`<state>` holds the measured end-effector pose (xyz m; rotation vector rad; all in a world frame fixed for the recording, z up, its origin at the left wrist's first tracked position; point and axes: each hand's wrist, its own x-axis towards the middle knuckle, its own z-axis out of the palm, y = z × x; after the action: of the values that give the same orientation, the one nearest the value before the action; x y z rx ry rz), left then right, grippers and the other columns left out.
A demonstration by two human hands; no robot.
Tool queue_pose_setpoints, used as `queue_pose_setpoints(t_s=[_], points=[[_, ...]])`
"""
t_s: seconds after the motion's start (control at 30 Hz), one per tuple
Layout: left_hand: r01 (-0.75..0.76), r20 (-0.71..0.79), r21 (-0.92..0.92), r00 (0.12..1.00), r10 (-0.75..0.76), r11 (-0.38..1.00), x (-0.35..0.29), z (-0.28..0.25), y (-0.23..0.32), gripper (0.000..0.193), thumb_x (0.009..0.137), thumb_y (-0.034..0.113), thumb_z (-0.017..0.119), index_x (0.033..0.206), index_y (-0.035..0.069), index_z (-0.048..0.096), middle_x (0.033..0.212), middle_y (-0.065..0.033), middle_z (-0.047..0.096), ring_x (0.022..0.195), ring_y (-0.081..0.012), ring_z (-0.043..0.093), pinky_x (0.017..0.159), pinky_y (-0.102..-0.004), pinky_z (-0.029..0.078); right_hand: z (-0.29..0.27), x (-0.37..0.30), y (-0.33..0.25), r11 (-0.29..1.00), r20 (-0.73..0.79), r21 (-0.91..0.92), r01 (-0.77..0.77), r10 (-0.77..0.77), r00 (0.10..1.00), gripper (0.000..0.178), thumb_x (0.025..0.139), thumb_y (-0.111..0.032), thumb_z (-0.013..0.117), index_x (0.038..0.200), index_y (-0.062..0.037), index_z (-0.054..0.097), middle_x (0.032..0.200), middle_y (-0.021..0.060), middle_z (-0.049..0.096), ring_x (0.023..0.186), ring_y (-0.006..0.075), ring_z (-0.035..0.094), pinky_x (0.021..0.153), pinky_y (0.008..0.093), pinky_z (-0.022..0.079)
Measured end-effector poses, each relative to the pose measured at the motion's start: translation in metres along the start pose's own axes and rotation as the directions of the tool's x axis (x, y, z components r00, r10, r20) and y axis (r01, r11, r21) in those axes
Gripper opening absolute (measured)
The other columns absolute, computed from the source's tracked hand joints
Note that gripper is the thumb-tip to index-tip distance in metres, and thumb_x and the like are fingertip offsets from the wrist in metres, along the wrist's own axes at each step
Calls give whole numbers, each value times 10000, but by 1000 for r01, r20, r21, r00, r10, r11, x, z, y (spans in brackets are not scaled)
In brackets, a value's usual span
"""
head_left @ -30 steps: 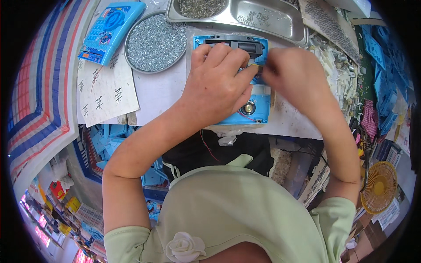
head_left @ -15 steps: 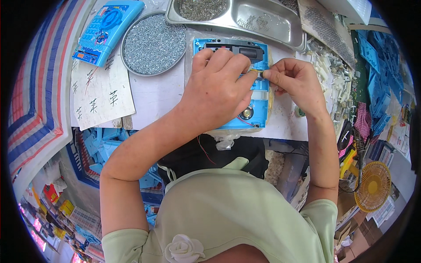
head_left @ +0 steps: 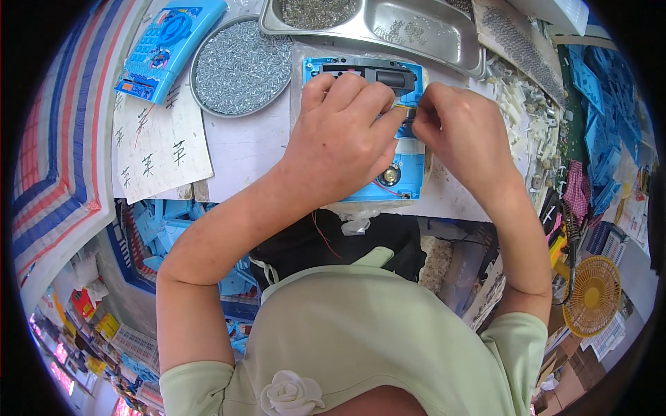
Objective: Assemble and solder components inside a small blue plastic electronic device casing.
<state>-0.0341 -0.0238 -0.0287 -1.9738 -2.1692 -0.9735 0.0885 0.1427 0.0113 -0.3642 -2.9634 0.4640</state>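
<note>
An open blue plastic casing [head_left: 414, 166] lies on the table in front of me, its inside facing up. In its far part sits a black fitting [head_left: 388, 78], and in the near part a round metal speaker [head_left: 390, 175] with thin red wires. My left hand [head_left: 343, 135] is closed over the casing's left and middle, its fingers bent down onto it. Beside its index finger shows a small dark part with a yellow edge [head_left: 408, 111]. My right hand [head_left: 463, 135] pinches at the casing's right edge; whatever its fingertips hold is hidden.
A round tray of small metal screws [head_left: 241, 67] stands left of the casing, near a blue plastic case [head_left: 168, 52] and a handwritten sheet [head_left: 163, 149]. Behind is a divided steel tray [head_left: 423, 35]. White plastic pieces [head_left: 517, 104] heap at the right, beyond them blue parts [head_left: 596, 118].
My right hand has turned so its back faces up, and its forearm has swung outward. The small part seen at its fingertips before is hidden from sight. My left hand stays nearly still.
</note>
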Motion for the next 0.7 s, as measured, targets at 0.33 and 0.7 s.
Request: queue_pose_setpoints(t_s=[0.33,0.7], points=[[-18,-33,33,999,19,999,-3,4,3,402,768,200,757,1170,181,753,1079,-12,605,1007,-214,534,936,-434,315,3,-32,22,455,282,765,-456,400,872,246,964,-117,651,1128,49,728,871,84,733,818,93,667,696,263,548],[-31,-13,115,999,32,993,-2,7,3,377,785,209,748,1161,197,752,1088,0,599,1001,-206,523,938,-445,302,11,-44,-29,999,-195,1,-41,41,980,343,835,-45,721,1173,11,705,914,114,676,801,267,639,673,370,535]])
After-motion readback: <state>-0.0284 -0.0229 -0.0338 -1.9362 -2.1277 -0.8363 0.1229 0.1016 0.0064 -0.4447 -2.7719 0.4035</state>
